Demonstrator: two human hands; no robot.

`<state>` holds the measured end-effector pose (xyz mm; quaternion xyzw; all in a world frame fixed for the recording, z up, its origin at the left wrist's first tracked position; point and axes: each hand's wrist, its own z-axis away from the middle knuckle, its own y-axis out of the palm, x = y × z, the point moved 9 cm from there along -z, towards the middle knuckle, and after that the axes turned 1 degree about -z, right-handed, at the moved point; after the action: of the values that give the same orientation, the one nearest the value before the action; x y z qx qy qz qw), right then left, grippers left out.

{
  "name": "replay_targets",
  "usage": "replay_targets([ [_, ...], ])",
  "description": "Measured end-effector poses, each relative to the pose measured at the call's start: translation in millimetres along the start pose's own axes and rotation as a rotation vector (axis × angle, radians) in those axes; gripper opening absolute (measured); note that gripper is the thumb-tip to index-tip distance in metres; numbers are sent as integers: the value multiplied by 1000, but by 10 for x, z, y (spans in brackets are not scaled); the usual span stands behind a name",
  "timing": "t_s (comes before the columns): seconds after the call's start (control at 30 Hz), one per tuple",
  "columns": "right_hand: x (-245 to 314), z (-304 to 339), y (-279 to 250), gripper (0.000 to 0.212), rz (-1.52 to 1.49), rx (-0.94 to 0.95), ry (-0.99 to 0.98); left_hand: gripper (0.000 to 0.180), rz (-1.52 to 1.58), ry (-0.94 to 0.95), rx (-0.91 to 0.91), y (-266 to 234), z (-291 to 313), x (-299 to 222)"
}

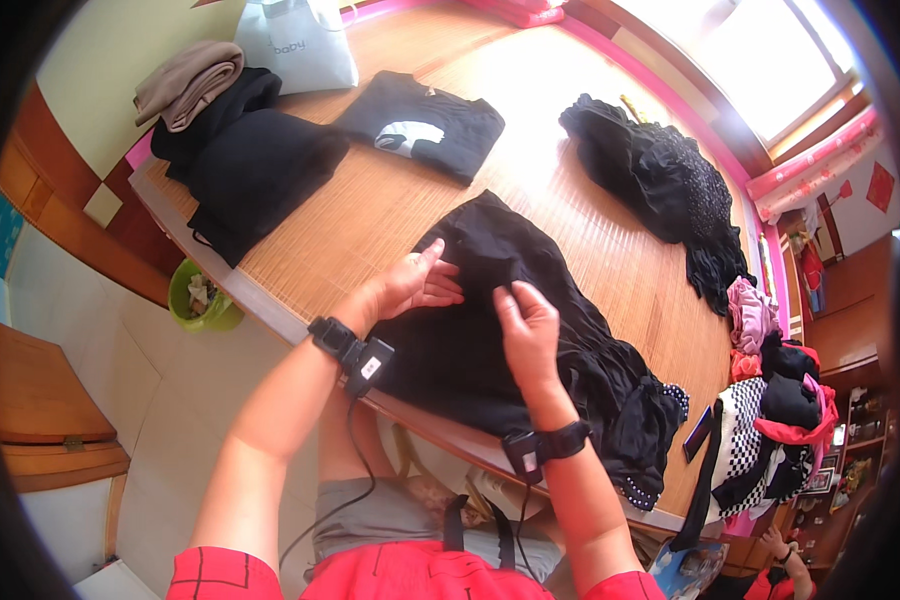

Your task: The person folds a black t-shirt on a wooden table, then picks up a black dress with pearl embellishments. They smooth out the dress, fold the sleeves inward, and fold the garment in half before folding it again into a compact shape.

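Note:
A black garment [450,350] lies spread on the woven mat [390,195] in front of me, with white-dotted trim at its right end. My left hand [422,284] is over its left part, fingers stretched out and apart, holding nothing. On the right, my right hand [530,322] pinches a bit of the black cloth between thumb and fingers. Beyond the garment is a folded black T-shirt [460,125] with a white print. Folded dark clothes [260,165] lie at the left, near a folded brown garment [190,82].
A crumpled black sparkly garment [660,180] lies at the far right. Mixed clothes, some checkered [742,415], are heaped at the right edge beside a phone [698,434]. A white bag [295,45] stands at the back left. Below the bed's left edge sits a green bin [202,296].

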<state>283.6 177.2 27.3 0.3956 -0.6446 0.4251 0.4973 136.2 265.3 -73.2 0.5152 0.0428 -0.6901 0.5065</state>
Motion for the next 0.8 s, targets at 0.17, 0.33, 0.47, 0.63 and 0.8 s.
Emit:
replay_targets([
  [0.17, -6, 305, 354, 32, 339, 270, -191, 62, 56, -80, 164, 84, -197, 7],
  [0.33, -31, 227, 260, 48, 618, 291, -200, 55, -441, 117, -221, -325, -415, -14],
  [0.47, -19, 233, 184, 89, 854, 217, -210, 55, -539, 204, -271, -185, -459, -149],
  [0.63, -208, 229, -145, 67, 1050, 23, -320, 73, -516, 140, -229, 129, -372, -292],
  [0.8, 204, 431, -97, 62, 947, 108, -396, 45, -420, 329, -61, 182, -28, -315],
])
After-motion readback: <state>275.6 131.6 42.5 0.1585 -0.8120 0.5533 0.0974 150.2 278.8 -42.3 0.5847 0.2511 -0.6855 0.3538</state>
